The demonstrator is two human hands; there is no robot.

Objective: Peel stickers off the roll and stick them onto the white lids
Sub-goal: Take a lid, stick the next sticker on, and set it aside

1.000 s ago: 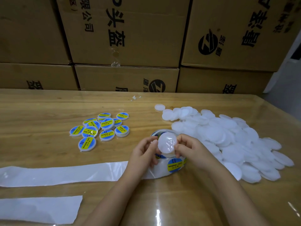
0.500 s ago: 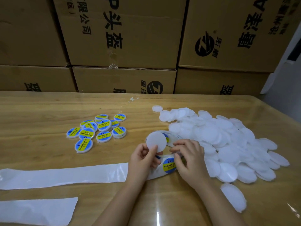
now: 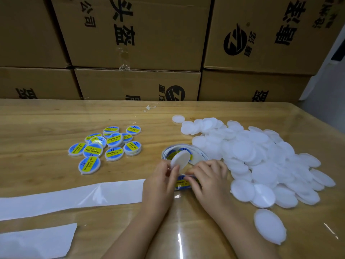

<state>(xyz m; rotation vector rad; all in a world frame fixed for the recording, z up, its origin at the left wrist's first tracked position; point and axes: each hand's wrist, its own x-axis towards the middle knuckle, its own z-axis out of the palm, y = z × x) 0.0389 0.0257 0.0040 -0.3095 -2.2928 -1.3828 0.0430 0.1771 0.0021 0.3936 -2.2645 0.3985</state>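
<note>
My left hand (image 3: 160, 182) pinches a plain white lid (image 3: 180, 159) by its lower edge and holds it tilted over the sticker roll (image 3: 183, 149). My right hand (image 3: 209, 177) rests on the front of the roll, fingertips on a blue and yellow sticker (image 3: 182, 182) there; whether the sticker is lifted I cannot tell. A big heap of plain white lids (image 3: 257, 157) lies to the right. Several lids with stickers on them (image 3: 108, 144) are grouped at the left.
The empty white backing strip (image 3: 74, 197) trails left from the roll across the wooden table (image 3: 46, 118). A second white strip (image 3: 35, 242) lies at the near left. One lone lid (image 3: 269, 226) sits near right. Cardboard boxes (image 3: 138, 34) wall the far edge.
The lid went from both hands to the left hand alone. My right hand let go and dropped onto the front of the roll. The left hand then brought the lid closer over the roll.
</note>
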